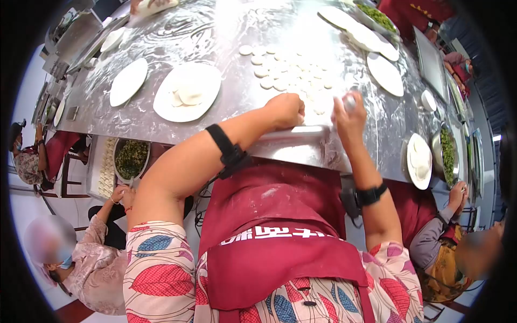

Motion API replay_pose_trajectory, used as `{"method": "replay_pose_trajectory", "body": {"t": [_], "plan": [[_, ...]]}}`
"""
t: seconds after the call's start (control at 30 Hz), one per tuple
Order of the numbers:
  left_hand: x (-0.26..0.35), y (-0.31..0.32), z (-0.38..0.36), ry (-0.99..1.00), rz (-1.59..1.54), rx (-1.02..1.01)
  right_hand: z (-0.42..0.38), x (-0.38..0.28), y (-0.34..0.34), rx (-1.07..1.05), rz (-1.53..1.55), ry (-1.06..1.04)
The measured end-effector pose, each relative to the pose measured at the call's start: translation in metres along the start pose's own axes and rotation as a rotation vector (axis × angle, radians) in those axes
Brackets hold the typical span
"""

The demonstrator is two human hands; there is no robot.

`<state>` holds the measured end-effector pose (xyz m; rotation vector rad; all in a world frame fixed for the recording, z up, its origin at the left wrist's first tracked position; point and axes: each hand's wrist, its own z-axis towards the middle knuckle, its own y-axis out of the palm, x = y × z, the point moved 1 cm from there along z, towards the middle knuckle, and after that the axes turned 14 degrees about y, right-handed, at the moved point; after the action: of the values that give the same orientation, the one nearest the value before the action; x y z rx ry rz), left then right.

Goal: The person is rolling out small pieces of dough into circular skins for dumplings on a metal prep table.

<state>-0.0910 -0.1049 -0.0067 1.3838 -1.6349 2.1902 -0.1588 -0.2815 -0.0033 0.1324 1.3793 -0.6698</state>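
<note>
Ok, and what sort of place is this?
Probably a commercial kitchen, perhaps making dumplings: small dough rounds lie on a floured metal table, and a metal bowl holds chopped greens.

Your apron [285, 269] is dark red with white letters, and your shirt [161, 274] has red, blue and purple leaves.

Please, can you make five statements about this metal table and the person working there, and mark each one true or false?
1. Small pale dough rounds lie scattered on the shiny metal table. True.
2. The large white plate left of them is bare. False: flat pale dough pieces lie on this plate.
3. The dark red cloth apron shows white lettering. True.
4. Only the left forearm wears a black band. False: both do.
5. The left hand is left of the right hand. True.
</note>
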Motion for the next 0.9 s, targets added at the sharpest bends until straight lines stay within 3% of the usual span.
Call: {"method": "replay_pose_trajectory", "body": {"t": [0.1, 0.23, 0.3, 0.37, 0.5, 0.6, 0.7, 0.77, 0.9], "plan": [[-0.015, 0.0, -0.014, 0.03, -0.011, 0.096, -0.046, 0.0, -0.024, -0.028, 0.08, 0.059], [-0.001, -0.004, -0.014, -0.061, 0.016, 0.028, -0.013, 0.001, -0.004, -0.01, 0.113, 0.065], [0.004, -0.005, -0.003, -0.038, 0.107, 0.012, 0.019, 0.003, 0.015, 0.044, -0.049, -0.095], [-0.003, -0.003, 0.007, -0.001, 0.094, 0.024, 0.018, -0.006, 0.017, -0.002, 0.008, -0.004], [-0.014, -0.001, -0.002, 0.095, 0.044, -0.005, -0.035, -0.002, -0.019, 0.009, 0.013, 0.067], [-0.025, -0.003, -0.006, 0.117, -0.01, -0.043, -0.049, 0.012, -0.026, -0.029, 0.13, -0.01], [-0.011, -0.009, -0.004, 0.056, 0.023, -0.093, -0.004, -0.002, 0.0, -0.052, 0.082, 0.072], [-0.004, -0.009, 0.003, -0.038, 0.072, -0.04, 0.026, 0.01, 0.018, 0.0, -0.066, -0.051], [-0.012, -0.002, 0.004, 0.148, 0.12, -0.1, -0.011, -0.002, -0.006, -0.027, -0.005, 0.042]]}}
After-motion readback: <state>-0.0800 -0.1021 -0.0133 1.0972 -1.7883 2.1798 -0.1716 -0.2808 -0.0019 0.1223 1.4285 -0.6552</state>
